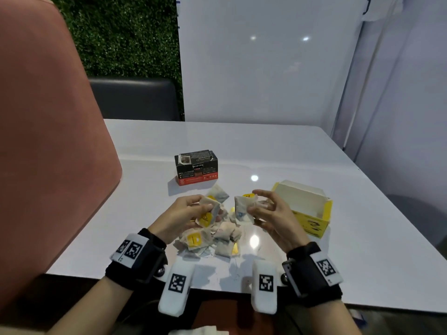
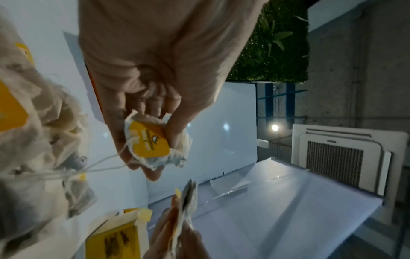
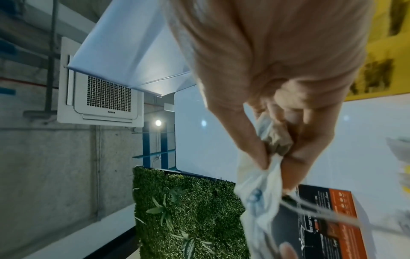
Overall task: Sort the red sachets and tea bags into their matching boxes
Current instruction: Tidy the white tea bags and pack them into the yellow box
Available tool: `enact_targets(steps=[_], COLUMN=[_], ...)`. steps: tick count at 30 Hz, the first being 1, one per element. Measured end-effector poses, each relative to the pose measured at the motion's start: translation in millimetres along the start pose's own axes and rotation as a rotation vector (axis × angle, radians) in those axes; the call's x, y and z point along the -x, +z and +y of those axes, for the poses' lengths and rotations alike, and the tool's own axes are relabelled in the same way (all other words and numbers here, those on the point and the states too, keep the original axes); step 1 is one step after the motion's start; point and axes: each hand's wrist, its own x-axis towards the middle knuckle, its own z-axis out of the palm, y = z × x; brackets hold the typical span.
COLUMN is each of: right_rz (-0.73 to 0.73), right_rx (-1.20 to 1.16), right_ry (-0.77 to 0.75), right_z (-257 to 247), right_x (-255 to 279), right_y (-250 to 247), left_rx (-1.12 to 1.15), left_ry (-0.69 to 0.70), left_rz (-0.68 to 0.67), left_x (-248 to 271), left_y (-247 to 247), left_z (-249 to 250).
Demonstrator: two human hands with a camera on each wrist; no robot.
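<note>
- White glossy table (image 1: 314, 257) carries the work, with a pink chair back (image 1: 48, 141) off beyond the left hand, a green foliage wall (image 1: 121, 37) and a pale panel (image 1: 266, 64) at the far side.
- Left hand (image 1: 181, 216): raised just above the table, fingers and thumb curled round a crumpled tea bag with a yellow tag (image 2: 153, 142); the left wrist view shows the thumb pressing on the tag and white strings trailing from the bag toward the pile.
- Right hand (image 1: 271, 213): raised level with the left, thumb and fingers pinching a second tea bag (image 1: 243, 209), whose pale paper hangs below the fingertips (image 3: 264, 157) in the right wrist view.
- The 2 hands are near each other but apart, each with its own bag.
- Pile of tea bags (image 1: 212, 235): lies on the table directly under and between the hands, several showing yellow tags, strings tangled.
- Yellow box (image 1: 312, 221): open, just beyond the right hand on its outer side, interior pale; contents cannot be made out.
- Black and red box (image 1: 196, 168): stands past the hands on the far side of the pile, nearer the left hand, top flaps open.
- Red sachets: none can be identified with certainty; contents of the black and red box are too small to tell.
- Both wrists wear black straps with white marker blocks (image 1: 176, 286).
</note>
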Motion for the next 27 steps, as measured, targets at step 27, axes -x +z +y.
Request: enact_targets(steps=[27], right_rz=[0.073], right_rx=[-0.024], right_ry=[-0.045], right_z=[21], right_x=[37], right_y=[4], left_rx=[0.457], left_ry=[-0.101], left_rz=[0.08], left_x=[0], left_y=[29], left_z=[1])
